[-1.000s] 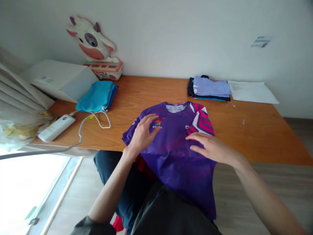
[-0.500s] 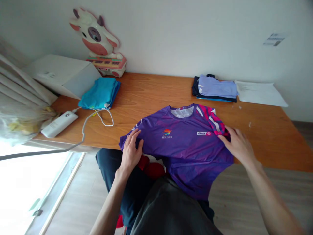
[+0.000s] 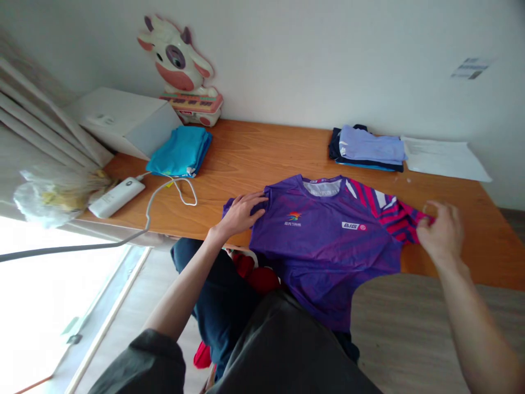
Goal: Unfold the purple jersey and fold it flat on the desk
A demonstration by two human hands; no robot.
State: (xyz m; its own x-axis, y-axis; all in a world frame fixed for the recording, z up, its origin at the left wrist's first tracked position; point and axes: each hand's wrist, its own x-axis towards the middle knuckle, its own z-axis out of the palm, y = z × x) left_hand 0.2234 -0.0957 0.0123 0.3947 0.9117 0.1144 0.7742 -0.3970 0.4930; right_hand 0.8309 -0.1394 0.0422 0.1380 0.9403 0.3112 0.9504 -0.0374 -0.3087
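A purple T-shirt (image 3: 315,235) lies front side up on the table, its neck toward the wall and its lower part hanging over the near edge onto my lap. My left hand (image 3: 244,213) rests flat on the left sleeve, fingers stretched out, covering part of it. At the other side, my right hand (image 3: 443,232), slightly blurred, pinches the hem of the pink striped sleeve (image 3: 396,216), which is spread out to the right. A colourful logo and a white "BIG" print show on the chest.
Folded blue clothes (image 3: 178,150) lie by a white box (image 3: 127,117) and a cow toy keyboard (image 3: 191,104). A white power bank (image 3: 117,197) with a cable (image 3: 148,210) sits front left, beside a plastic bag (image 3: 57,197). Folded clothes (image 3: 371,145) and paper (image 3: 443,158) lie at the back right.
My right hand has moved right, drawing the bunched pink sleeve out straight. My left hand has shifted up and right along the other sleeve. The view has turned slightly left.
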